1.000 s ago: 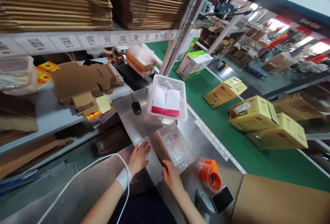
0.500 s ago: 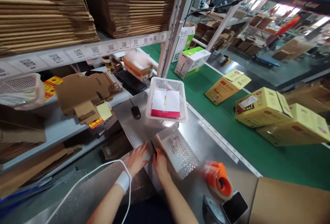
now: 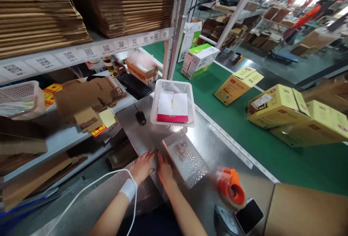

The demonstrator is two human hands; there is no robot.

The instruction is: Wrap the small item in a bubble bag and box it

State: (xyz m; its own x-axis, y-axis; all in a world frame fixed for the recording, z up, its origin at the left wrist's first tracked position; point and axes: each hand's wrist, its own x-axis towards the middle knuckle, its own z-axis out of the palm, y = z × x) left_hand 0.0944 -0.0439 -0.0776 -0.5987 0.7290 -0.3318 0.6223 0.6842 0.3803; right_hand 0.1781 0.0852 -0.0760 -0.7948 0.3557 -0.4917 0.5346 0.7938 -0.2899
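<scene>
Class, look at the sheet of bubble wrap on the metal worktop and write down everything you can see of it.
The bubble wrap is a clear plastic sheet covered in small air bubbles, lying flat on the shiny metal worktop just in front of the white basket. Its far part looks like a rough rectangle set at a slant; more of it runs under both hands toward the person. The left hand presses flat on it, and the right hand rests beside that along a line across the sheet.

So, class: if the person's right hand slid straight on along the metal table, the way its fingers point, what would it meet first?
The right hand points up the table. Probably it would first meet the white basket, though depth is unclear.
</scene>
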